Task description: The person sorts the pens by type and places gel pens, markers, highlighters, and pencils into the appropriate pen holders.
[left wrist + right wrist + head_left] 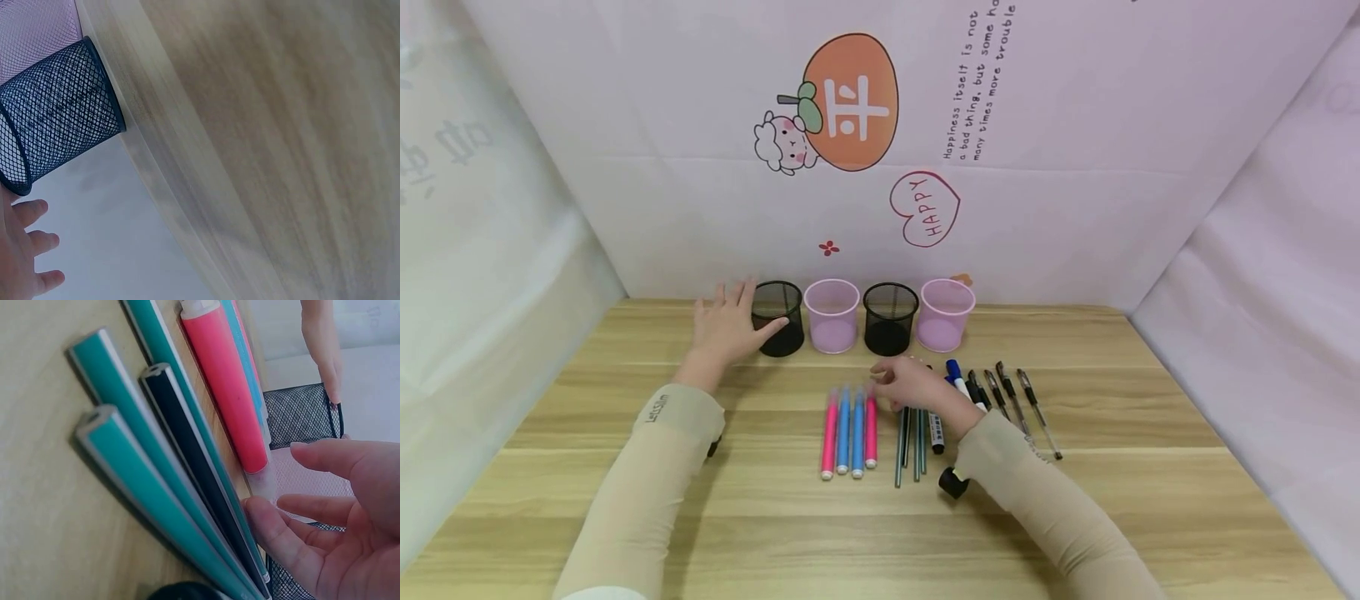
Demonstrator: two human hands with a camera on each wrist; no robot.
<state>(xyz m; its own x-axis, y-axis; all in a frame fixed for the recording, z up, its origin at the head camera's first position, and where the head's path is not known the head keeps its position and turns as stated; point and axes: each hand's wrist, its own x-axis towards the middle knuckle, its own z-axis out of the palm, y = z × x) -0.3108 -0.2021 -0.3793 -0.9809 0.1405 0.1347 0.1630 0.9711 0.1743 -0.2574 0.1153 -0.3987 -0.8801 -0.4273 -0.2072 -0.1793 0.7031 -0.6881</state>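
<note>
In the head view's clock, the right-hand pink felt-tip marker [871, 437] lies on the wooden table [760, 533], its long axis running from 12 to 6; the clear cap points to 12, the white end plug to 6. The right hand [917, 390] is at its 1 o'clock, with fingers parted around the cap end; whether a fingertip touches it, I cannot tell. The left hand [722, 332], at 10 o'clock from this marker, is spread, its thumb across the left black mesh cup [785, 342], which stands upright, mouth upward. To this cup's 3 o'clock stand a pink mesh cup [833, 333], another black one and another pink one. Toward 9 from the marker, two blue markers [858, 437] and a second pink one [829, 437] lie nearly parallel to it. Toward 3 lie striped pencils [917, 454], then black-capped gel pens [1041, 417], whose caps point to 11.
</note>
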